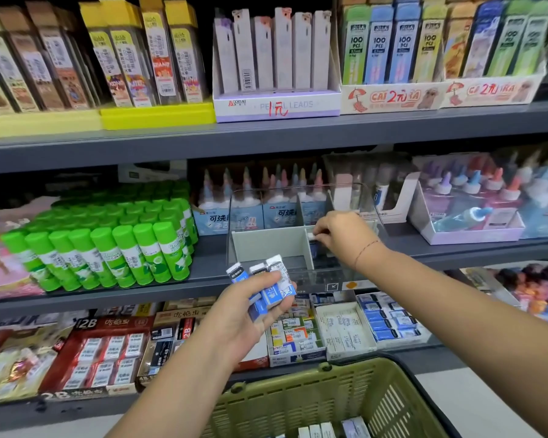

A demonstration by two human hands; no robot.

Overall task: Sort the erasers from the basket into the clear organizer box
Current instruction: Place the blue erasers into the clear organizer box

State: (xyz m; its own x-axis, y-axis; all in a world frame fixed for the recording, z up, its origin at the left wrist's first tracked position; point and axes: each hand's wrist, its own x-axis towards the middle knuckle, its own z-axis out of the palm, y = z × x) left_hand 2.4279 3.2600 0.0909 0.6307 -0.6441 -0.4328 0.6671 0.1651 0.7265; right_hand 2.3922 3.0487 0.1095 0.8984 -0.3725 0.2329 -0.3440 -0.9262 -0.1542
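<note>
- Grey shop shelf [203, 275] carries the clear organizer box [268, 245].
- Right hand [345, 237] pinches a dark eraser [314, 247] inside its right-hand compartment.
- Left hand [234, 317] grips three blue erasers [271, 287] just before the box.
- Green basket [298, 379] below holds more erasers [317, 431].
- Glue sticks [114, 248] stand leftward.

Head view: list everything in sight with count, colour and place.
blue-and-white erasers: three, in the left hand
dark blue eraser: one, pinched by the right hand in the organizer's right compartment
clear organizer box: one, white dividers, middle shelf
basket: one, olive green, bottom of frame
basket erasers: several, white and blue, in the basket
glue sticks: many, green, middle shelf left
pencil lead packs: many, mixed colours, top shelf
eraser cartons: several, red, blue, lower shelf
left hand: below the organizer
right hand: inside the organizer
</note>
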